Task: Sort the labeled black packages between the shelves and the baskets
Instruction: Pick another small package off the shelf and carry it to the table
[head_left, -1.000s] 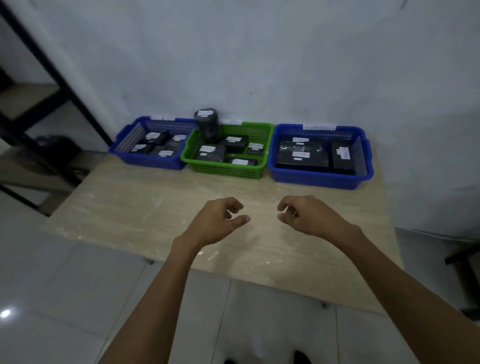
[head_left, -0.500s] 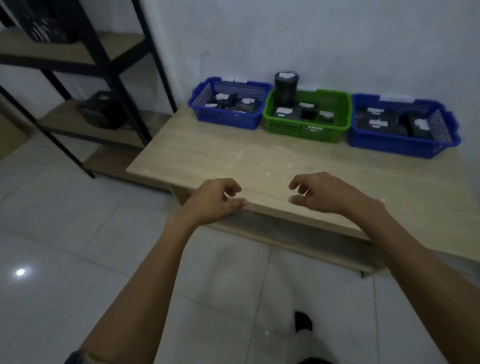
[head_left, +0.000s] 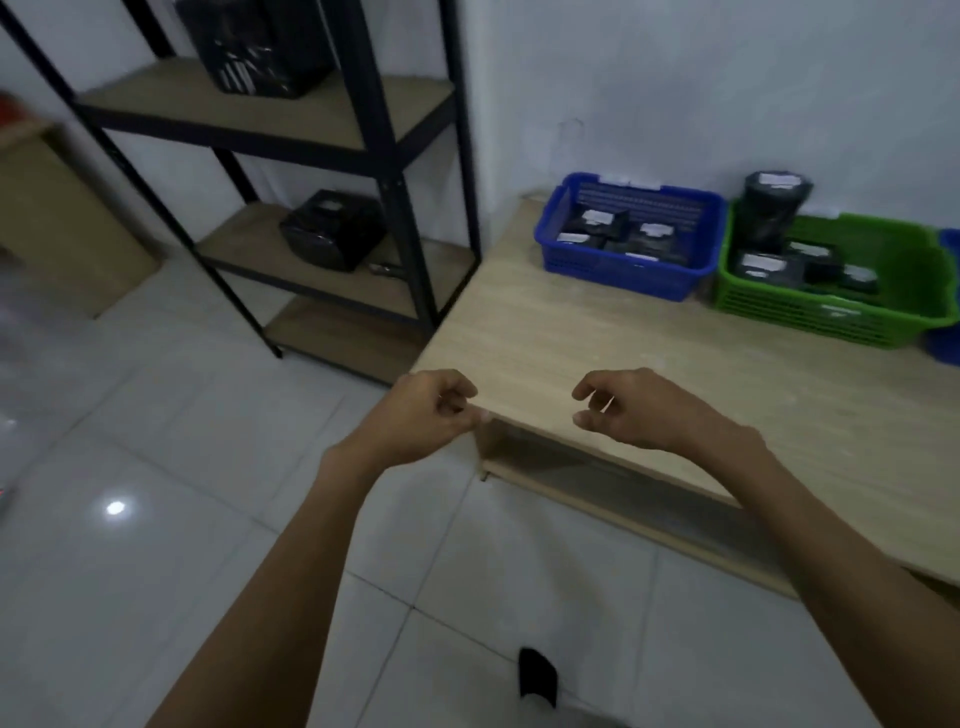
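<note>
A blue basket (head_left: 628, 270) and a green basket (head_left: 826, 317) stand at the back of the wooden table (head_left: 597, 353), each holding several black packages with white labels. A black cylinder package (head_left: 771, 208) stands upright in the green basket's left corner. On the black-framed shelf unit (head_left: 395, 171) to the left, a black package (head_left: 332, 228) lies on the middle board and a black crate (head_left: 260, 47) sits on the upper board. My left hand (head_left: 426, 415) and my right hand (head_left: 634, 410) hover empty with loosely curled fingers near the table's front left corner.
The edge of a second blue basket (head_left: 943, 343) shows at the far right. A brown cardboard box (head_left: 57, 223) stands on the white tiled floor at the left. A dark shoe tip (head_left: 537, 675) is visible below.
The view has swung left and back from the table. The baskets now sit at the right and the shelf unit has come into view. Both hands stay empty and loosely curled.
</note>
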